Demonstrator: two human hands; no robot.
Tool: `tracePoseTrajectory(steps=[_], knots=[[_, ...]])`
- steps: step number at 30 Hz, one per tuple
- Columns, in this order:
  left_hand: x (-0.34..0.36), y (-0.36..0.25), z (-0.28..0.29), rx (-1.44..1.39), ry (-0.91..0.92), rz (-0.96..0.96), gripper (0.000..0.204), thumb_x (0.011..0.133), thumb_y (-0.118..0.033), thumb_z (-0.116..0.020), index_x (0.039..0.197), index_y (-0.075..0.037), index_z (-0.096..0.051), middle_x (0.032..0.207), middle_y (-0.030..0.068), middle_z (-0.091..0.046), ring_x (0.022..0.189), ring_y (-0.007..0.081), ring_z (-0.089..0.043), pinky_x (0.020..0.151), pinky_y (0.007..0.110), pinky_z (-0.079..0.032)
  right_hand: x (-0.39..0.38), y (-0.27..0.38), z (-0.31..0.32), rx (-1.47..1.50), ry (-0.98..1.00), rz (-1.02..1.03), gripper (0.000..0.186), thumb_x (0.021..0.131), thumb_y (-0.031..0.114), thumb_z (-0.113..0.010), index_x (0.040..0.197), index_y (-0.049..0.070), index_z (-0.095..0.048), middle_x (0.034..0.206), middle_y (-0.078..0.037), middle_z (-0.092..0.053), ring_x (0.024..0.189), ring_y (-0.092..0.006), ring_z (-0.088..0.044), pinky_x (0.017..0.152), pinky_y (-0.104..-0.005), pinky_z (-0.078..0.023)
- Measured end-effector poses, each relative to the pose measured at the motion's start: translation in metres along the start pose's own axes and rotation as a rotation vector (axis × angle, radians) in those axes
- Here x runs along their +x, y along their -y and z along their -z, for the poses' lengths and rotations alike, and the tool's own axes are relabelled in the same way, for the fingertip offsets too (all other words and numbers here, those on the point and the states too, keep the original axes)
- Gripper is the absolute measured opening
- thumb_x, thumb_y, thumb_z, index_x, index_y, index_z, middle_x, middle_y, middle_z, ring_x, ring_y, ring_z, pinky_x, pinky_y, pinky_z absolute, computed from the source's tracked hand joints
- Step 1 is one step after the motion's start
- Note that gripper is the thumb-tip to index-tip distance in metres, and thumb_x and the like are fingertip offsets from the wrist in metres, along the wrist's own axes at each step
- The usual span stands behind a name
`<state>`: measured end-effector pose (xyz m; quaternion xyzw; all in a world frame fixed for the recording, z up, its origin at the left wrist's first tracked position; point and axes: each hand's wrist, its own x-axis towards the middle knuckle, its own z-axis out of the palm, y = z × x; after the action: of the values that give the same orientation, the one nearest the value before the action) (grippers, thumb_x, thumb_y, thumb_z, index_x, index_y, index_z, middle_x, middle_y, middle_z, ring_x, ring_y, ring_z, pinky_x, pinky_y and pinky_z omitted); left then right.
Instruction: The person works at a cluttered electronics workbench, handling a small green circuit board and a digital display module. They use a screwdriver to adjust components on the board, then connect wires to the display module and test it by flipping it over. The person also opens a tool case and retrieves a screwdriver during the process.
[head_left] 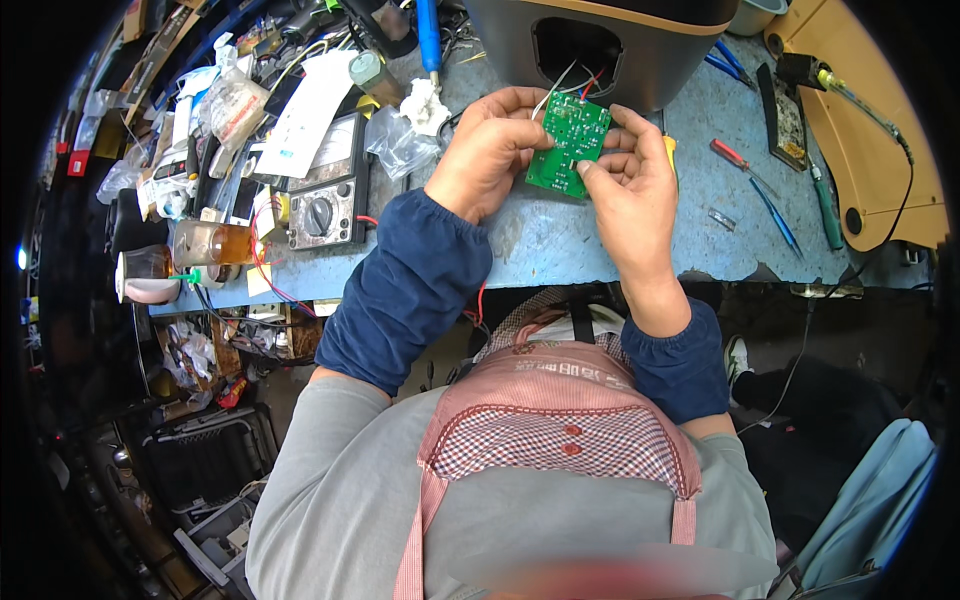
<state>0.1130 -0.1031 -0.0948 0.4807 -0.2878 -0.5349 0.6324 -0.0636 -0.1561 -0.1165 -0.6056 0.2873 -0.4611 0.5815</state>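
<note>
A green circuit board (pixel 566 130) is held up between my two hands over the blue workbench. My left hand (pixel 492 145) pinches its left edge between thumb and fingers. On the right edge, my right hand (pixel 635 185) grips it, the thumb lying on the face near the lower corner. White, red and blue wires (pixel 588 84) run from the board's top into a dark opening of a black appliance housing (pixel 500 45) behind it. The board is tilted, its solder-marked face turned toward me.
An analog multimeter (pixel 325 205) lies left of my hands, beside a clear plastic bag (pixel 400 142). To the right are a red-handled screwdriver (pixel 730 153), blue tweezers (pixel 775 218), a green-handled tool (pixel 826 210) and a soldering iron (pixel 850 95). Clutter fills the bench's left end.
</note>
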Motion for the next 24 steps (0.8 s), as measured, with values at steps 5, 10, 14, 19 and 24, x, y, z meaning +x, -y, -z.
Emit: tracePoseTrajectory(steps=[5,10,14,19,24], knots=[[0.0001,0.0011,0.0002,-0.016,0.001,-0.004,0.056,0.084,0.008,-0.063,0.14,0.01,-0.057,0.123,0.0147,-0.075,0.105,0.0211,-0.076,0.094,0.033,-0.063,-0.0005,0.0001,-0.0008,0.009,-0.014,0.016,0.056,0.09,-0.012,-0.059,0.145,-0.005,-0.055,0.115,-0.011,-0.066,0.085,-0.0093,-0.065,0.068,-0.0217,-0.056],[0.0003,0.0023,0.0006,-0.017,-0.014,-0.004,0.055,0.085,0.008,-0.064,0.14,0.009,-0.057,0.122,0.0136,-0.075,0.105,0.0207,-0.076,0.094,0.033,-0.063,-0.0003,-0.0033,-0.0004,-0.007,-0.023,0.035,0.054,0.091,-0.012,-0.054,0.144,-0.005,-0.055,0.113,-0.011,-0.067,0.084,-0.0089,-0.064,0.068,-0.0217,-0.056],[0.0006,0.0019,0.0017,-0.005,-0.012,0.004,0.054,0.085,0.007,-0.065,0.139,0.008,-0.059,0.121,0.0124,-0.075,0.103,0.0201,-0.076,0.092,0.033,-0.064,-0.0007,-0.0053,0.0003,0.002,-0.021,0.037,0.055,0.09,-0.012,-0.054,0.144,-0.005,-0.055,0.113,-0.011,-0.067,0.084,-0.0092,-0.065,0.068,-0.0217,-0.056],[-0.0006,0.0007,0.0008,0.003,-0.008,0.006,0.052,0.085,0.006,-0.065,0.137,0.007,-0.06,0.119,0.0114,-0.075,0.103,0.0198,-0.076,0.091,0.033,-0.064,-0.0013,0.0001,0.0024,-0.029,0.018,-0.009,0.056,0.093,-0.014,-0.057,0.148,-0.005,-0.052,0.118,-0.011,-0.065,0.099,-0.0122,-0.067,0.085,-0.0254,-0.058],[-0.0005,0.0017,0.0009,0.01,-0.015,-0.005,0.052,0.086,0.006,-0.064,0.137,0.007,-0.061,0.119,0.0116,-0.075,0.103,0.0201,-0.075,0.092,0.033,-0.064,-0.0014,-0.0001,0.0027,-0.013,0.018,-0.015,0.055,0.093,-0.014,-0.058,0.148,-0.005,-0.052,0.118,-0.01,-0.065,0.098,-0.0117,-0.066,0.084,-0.025,-0.058]])
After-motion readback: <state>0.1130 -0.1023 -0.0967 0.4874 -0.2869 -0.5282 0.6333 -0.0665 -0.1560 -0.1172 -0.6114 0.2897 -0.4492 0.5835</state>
